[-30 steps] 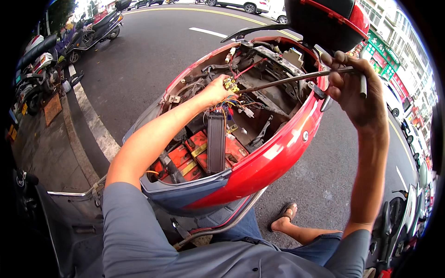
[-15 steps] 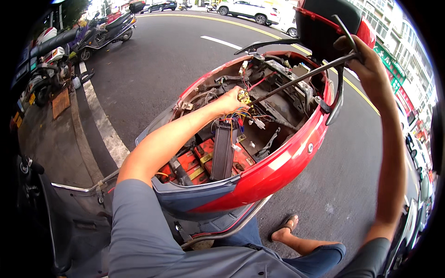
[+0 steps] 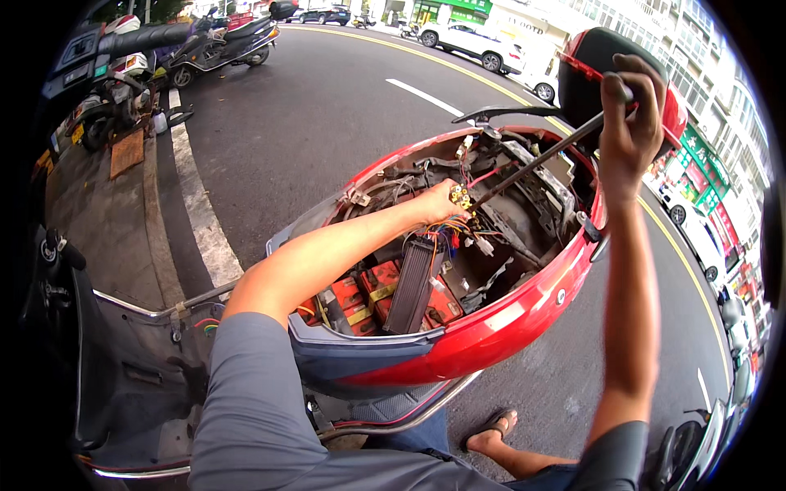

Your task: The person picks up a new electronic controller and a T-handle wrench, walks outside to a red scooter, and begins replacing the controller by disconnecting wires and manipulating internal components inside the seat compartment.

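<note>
My left hand (image 3: 442, 201) is closed on a small terminal block (image 3: 460, 195) with brass-coloured terminals, over the opened body of a red scooter (image 3: 508, 348). Thin coloured wires run from there to a dark finned controller box (image 3: 413, 288), which lies tilted on red batteries (image 3: 348, 299). My right hand (image 3: 634, 131), raised near the rear case, is wrapped round the handle of a long-shafted T-handle wrench (image 3: 544, 157). The shaft slants down to the left, its tip meeting or nearly meeting the terminal block; the exact contact is too small to make out.
Behind the opening stands a black and red rear case (image 3: 622, 61). A grab rail (image 3: 508, 113) sticks out at the body's far side. Parked scooters (image 3: 225, 47) line the pavement at the left. A white car (image 3: 471, 41) stands across the road.
My right hand has swung with the wrench handle, and its forearm now stands nearer the scooter. My left hand keeps its hold on the terminal block. The whole view has shifted.
</note>
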Motion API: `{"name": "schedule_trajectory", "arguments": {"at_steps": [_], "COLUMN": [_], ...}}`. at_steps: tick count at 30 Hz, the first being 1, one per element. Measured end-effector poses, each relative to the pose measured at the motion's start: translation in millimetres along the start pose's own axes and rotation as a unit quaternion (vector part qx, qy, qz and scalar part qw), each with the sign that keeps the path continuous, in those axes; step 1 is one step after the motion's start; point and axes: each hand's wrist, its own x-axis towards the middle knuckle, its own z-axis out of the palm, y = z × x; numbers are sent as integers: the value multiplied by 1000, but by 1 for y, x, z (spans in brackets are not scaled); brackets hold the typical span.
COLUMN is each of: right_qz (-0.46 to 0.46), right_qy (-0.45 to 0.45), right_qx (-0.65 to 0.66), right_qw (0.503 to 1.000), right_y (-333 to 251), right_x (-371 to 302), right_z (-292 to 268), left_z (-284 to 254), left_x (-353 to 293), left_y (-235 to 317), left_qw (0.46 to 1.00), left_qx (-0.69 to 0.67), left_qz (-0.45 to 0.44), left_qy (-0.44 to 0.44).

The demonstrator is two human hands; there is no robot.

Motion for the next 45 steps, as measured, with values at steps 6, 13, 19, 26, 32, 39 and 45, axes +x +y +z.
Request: {"name": "schedule_trajectory", "arguments": {"at_steps": [6,13,19,26,32,39,45], "right_qz": [338,583,42,182,531,-113,314], "right_qy": [69,-271,-432,121,-206,-354,164], "right_qx": [527,472,-277,307,636,-322,536], "right_qw": [777,602,857,926,521,871,766], "right_y": [-18,14,24,-24,22,41,-39], "right_x": [-7,19,65,-14,17,67,-7], "right_z": [8,-83,-64,12,-52,-64,31], "left_z": [8,6,7,15,-4,1,1], "left_x": [-10,0,2,-11,-2,-9,-17], "left_y": [10,3,4,24,-5,16,23], "left_qw": [997,997,998,995,999,999,996], "left_qx": [-51,79,32,-81,-25,-50,-79], "left_qz": [-55,-8,54,-41,-20,17,-33], "left_qy": [6,20,6,-38,14,-2,-14]}}
